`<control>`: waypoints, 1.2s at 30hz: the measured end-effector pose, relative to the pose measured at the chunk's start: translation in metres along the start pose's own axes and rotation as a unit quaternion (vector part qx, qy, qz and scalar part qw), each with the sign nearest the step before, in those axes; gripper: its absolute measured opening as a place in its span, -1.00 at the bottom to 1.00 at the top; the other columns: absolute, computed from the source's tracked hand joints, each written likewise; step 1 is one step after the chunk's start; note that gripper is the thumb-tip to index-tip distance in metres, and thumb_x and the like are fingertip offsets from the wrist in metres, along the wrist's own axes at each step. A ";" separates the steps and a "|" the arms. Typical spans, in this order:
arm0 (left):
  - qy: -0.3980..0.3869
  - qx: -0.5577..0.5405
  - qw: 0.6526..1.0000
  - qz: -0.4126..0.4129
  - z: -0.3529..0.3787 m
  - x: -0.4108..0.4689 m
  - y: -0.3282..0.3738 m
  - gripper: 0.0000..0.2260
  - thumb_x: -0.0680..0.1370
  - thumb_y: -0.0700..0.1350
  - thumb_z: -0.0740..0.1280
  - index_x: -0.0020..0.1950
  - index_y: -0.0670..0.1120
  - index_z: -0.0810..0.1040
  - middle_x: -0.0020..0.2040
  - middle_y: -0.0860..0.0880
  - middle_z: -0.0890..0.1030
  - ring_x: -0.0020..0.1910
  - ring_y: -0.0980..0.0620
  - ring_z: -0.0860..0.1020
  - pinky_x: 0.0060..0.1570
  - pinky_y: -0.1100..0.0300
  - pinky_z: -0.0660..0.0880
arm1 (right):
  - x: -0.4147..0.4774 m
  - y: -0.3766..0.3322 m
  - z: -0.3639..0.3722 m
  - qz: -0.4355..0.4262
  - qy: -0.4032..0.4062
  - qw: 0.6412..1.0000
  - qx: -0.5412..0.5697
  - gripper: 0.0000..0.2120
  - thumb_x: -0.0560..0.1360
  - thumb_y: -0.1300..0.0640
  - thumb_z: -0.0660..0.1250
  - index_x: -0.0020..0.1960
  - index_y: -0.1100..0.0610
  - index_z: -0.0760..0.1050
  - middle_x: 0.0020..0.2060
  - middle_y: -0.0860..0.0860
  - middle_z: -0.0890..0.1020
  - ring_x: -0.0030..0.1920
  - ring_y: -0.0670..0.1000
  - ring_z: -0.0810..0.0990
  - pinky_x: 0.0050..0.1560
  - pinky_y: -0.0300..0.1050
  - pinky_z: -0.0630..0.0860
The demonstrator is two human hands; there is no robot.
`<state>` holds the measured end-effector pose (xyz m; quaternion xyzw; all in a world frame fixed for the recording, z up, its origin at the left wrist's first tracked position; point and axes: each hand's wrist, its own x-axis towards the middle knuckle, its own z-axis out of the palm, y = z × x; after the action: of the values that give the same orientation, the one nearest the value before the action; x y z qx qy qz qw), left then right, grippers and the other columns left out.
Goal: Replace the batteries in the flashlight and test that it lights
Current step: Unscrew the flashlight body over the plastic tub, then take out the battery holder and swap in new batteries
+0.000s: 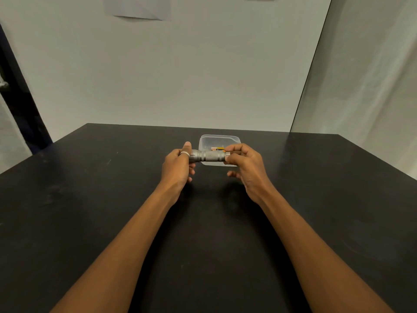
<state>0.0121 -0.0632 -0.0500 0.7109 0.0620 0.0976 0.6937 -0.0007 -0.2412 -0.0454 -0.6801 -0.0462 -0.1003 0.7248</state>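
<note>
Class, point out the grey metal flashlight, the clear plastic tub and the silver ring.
grey metal flashlight [208, 156]: head view, mid barrel.
clear plastic tub [220, 137]: head view, far rim.
silver ring [184, 153]: head view, band on left finger.

A big black worktop [90, 211] fills the low part of the view; it has faint scuffs; behind it stands a plain pale wall [180, 75]; a sheet of paper [137, 6] hangs high on it; a white curtain [372, 86] hangs at the right; a dark strip [20, 98] runs down the left.

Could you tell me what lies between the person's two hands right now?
In the head view, the flashlight spans the gap, left hand at one end, right hand at the other.
</note>
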 end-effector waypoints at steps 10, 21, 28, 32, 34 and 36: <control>0.004 -0.033 0.999 -0.009 -0.002 0.000 0.001 -0.68 0.67 0.15 0.18 0.01 -0.06 0.54 -0.25 -0.04 0.54 -0.32 0.05 0.48 -0.38 0.17 0.42 | 0.001 -0.002 -0.012 0.005 0.008 0.999 0.046 -0.86 0.50 0.36 0.38 0.00 0.19 0.63 -0.11 0.13 0.68 -0.15 0.02 0.66 -0.27 -0.15 0.60; 0.013 -0.070 0.997 -0.026 -0.005 0.000 0.004 -0.70 0.68 0.13 0.17 -0.05 -0.05 0.50 -0.26 -0.06 0.52 -0.36 0.06 0.44 -0.42 0.18 0.40 | -0.002 -0.005 -0.050 -0.077 0.004 0.958 -0.276 -0.87 0.46 0.28 0.45 -0.03 0.11 0.67 -0.27 0.01 0.65 -0.27 -0.08 0.55 -0.30 -0.31 0.45; 0.014 -0.070 0.997 -0.024 -0.005 -0.001 0.005 -0.70 0.68 0.13 0.17 -0.07 -0.05 0.49 -0.27 -0.05 0.52 -0.36 0.06 0.44 -0.42 0.18 0.40 | -0.006 -0.006 -0.054 -0.035 -0.006 0.964 -0.262 -0.81 0.43 0.31 0.45 0.04 0.17 0.59 -0.09 0.10 0.68 -0.09 0.06 0.66 -0.05 -0.02 0.67; 0.012 -0.073 0.997 -0.025 -0.005 -0.003 0.006 -0.69 0.68 0.13 0.17 -0.05 -0.07 0.50 -0.28 -0.04 0.51 -0.36 0.06 0.44 -0.41 0.18 0.40 | -0.007 -0.004 -0.053 -0.049 -0.029 0.942 -0.330 -0.64 0.39 0.31 0.49 0.14 0.07 0.58 -0.08 0.05 0.64 -0.07 0.06 0.66 -0.09 -0.21 0.61; 0.010 -0.072 0.997 -0.026 -0.004 -0.003 0.006 -0.70 0.68 0.13 0.17 -0.04 -0.06 0.50 -0.28 -0.04 0.51 -0.37 0.06 0.43 -0.42 0.18 0.40 | -0.007 -0.004 -0.051 -0.056 -0.035 0.940 -0.334 -0.61 0.38 0.33 0.49 0.15 0.05 0.58 -0.11 0.06 0.66 -0.10 0.08 0.68 -0.11 -0.28 0.58; 0.010 -0.073 0.997 -0.029 -0.004 -0.003 0.007 -0.70 0.68 0.13 0.17 -0.04 -0.06 0.50 -0.28 -0.05 0.51 -0.36 0.06 0.43 -0.42 0.19 0.40 | -0.007 -0.003 -0.050 -0.065 -0.042 0.940 -0.332 -0.61 0.37 0.34 0.49 0.14 0.06 0.60 -0.11 0.07 0.67 -0.08 0.06 0.68 -0.08 -0.38 0.56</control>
<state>0.0084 -0.0600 -0.0434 0.6553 0.0826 0.0886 0.7456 -0.0118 -0.2909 -0.0475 -0.8813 -0.0848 -0.1280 0.4468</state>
